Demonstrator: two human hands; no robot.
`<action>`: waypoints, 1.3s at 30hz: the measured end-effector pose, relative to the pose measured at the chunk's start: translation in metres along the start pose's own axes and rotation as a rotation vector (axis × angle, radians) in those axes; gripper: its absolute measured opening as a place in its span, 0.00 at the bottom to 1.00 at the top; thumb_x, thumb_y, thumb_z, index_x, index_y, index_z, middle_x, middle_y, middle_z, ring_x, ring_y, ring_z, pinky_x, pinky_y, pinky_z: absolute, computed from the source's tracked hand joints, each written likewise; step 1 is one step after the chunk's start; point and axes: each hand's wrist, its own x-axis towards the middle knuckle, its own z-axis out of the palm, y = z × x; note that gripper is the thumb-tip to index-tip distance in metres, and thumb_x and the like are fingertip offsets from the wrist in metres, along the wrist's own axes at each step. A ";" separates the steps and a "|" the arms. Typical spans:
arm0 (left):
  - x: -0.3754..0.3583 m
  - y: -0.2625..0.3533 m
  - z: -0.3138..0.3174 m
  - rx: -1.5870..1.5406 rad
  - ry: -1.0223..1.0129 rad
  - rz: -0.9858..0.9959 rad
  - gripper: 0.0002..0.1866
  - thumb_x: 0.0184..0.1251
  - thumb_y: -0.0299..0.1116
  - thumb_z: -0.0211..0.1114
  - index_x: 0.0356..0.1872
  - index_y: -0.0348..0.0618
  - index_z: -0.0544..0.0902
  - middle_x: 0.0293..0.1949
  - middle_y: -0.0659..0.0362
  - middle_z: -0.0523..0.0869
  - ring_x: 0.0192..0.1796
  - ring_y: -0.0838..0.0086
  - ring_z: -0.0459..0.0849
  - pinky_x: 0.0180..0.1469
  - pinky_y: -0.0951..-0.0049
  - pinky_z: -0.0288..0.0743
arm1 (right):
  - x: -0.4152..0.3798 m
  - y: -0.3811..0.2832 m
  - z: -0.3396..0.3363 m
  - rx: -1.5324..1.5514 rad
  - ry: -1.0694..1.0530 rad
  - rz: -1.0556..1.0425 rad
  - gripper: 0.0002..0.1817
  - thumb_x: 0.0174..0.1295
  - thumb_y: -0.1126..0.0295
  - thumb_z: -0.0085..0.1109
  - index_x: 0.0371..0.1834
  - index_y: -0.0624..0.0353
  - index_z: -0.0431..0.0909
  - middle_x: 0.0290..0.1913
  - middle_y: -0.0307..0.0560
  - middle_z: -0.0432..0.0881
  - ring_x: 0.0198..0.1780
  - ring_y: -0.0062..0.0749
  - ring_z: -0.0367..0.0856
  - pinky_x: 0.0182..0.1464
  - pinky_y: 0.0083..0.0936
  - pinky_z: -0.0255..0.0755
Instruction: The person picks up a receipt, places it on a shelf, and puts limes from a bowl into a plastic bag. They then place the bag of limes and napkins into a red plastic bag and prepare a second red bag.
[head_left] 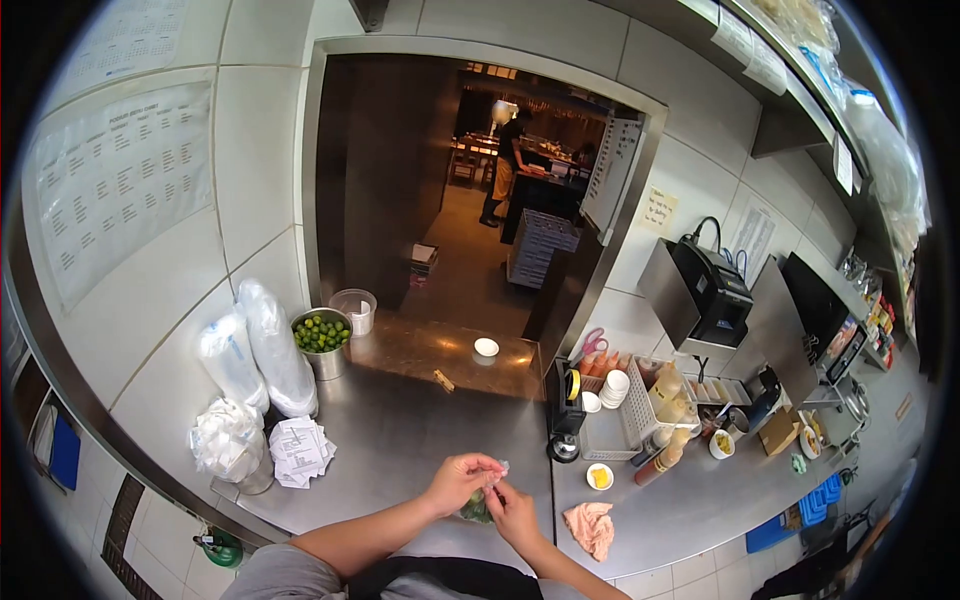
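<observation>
Over the steel counter's front edge, my left hand (463,484) and my right hand (513,515) meet, fingers pinched together on the gathered top of a small clear plastic bag (476,508). Something green shows inside the bag, which hangs between and below my hands and is partly hidden by them. A pink cloth (590,530) lies on the counter to the right of my right hand. Beyond my hands, a small brown object (443,380) rests near the opening in the wall.
At left stand a metal pot of green fruit (322,332), plastic-wrapped stacks (275,350) and paper slips (300,452). Rightward are a tape dispenser (566,415), sauce bottles (662,458), a white basket (640,405) and a printer (712,290). A person (507,165) stands beyond the opening.
</observation>
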 end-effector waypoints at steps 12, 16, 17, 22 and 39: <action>-0.007 -0.033 0.000 -0.032 0.009 -0.087 0.04 0.69 0.22 0.63 0.42 0.36 0.83 0.43 0.53 0.88 0.46 0.75 0.85 0.49 0.77 0.79 | -0.024 0.019 0.006 0.093 -0.032 0.132 0.13 0.68 0.59 0.60 0.44 0.57 0.82 0.23 0.51 0.81 0.23 0.36 0.79 0.29 0.32 0.72; -0.004 -0.030 0.007 -0.079 -0.043 -0.072 0.06 0.70 0.23 0.63 0.44 0.35 0.83 0.44 0.55 0.87 0.46 0.77 0.84 0.48 0.79 0.78 | -0.024 0.012 -0.001 0.174 -0.005 0.139 0.13 0.68 0.60 0.60 0.47 0.57 0.81 0.28 0.53 0.82 0.27 0.37 0.82 0.33 0.32 0.74; -0.003 -0.020 0.013 -0.084 -0.039 -0.073 0.05 0.70 0.23 0.63 0.43 0.35 0.83 0.44 0.55 0.87 0.46 0.77 0.84 0.48 0.79 0.78 | -0.022 0.010 -0.003 0.232 0.045 0.103 0.13 0.68 0.60 0.60 0.48 0.57 0.81 0.30 0.54 0.83 0.28 0.37 0.83 0.34 0.31 0.75; 0.001 -0.012 0.023 -0.099 -0.042 -0.046 0.04 0.69 0.22 0.63 0.42 0.36 0.83 0.43 0.54 0.87 0.44 0.76 0.85 0.46 0.78 0.79 | -0.023 0.016 -0.004 0.163 0.078 0.062 0.13 0.68 0.61 0.59 0.50 0.55 0.78 0.32 0.56 0.84 0.31 0.47 0.84 0.35 0.36 0.76; -0.022 -0.060 0.021 -0.173 0.060 -0.093 0.04 0.70 0.20 0.60 0.41 0.36 0.81 0.45 0.51 0.86 0.50 0.69 0.84 0.56 0.70 0.79 | -0.041 0.047 0.015 -0.002 -0.092 0.126 0.15 0.70 0.56 0.53 0.46 0.56 0.76 0.30 0.60 0.83 0.33 0.60 0.82 0.35 0.46 0.75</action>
